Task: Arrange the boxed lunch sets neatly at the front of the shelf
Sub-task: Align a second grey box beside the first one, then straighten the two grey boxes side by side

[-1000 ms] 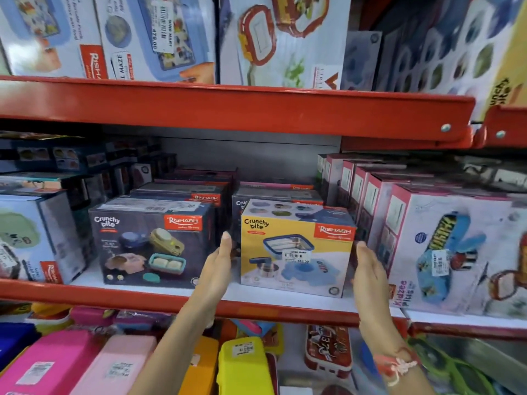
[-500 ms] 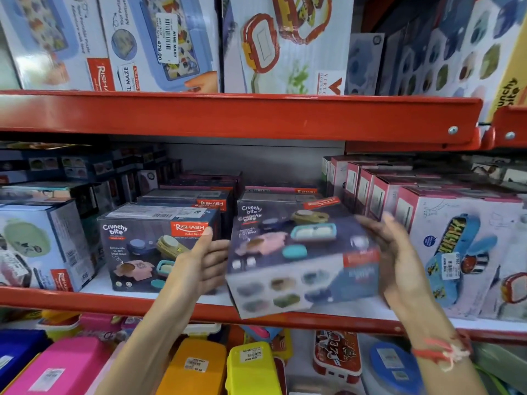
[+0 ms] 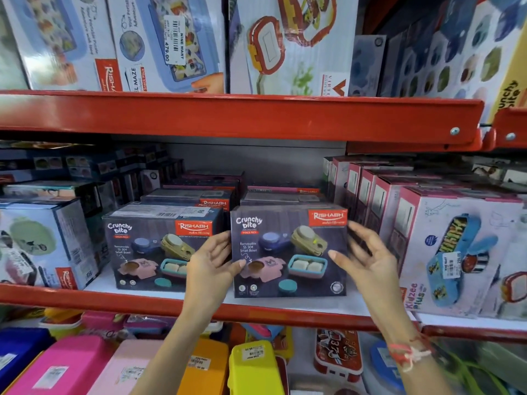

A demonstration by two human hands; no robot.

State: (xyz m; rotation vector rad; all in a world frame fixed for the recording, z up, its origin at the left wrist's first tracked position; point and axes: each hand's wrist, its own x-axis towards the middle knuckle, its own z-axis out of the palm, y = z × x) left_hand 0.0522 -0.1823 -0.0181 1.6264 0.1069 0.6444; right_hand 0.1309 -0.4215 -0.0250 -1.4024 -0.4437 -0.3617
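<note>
Grip loose — left hand [image 3: 212,259], right hand [image 3: 368,259] flank box [image 3: 288,252] | "Crunchy bite" — "RISHABH"

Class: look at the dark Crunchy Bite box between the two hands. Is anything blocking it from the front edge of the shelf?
Nothing visible: the box stands by the front edge, only bare white shelf before it.

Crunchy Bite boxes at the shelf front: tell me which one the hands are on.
The right-hand Crunchy Bite box, between the left hand and right hand. The matching box to its left stands untouched, with a barcode label on top.
</note>
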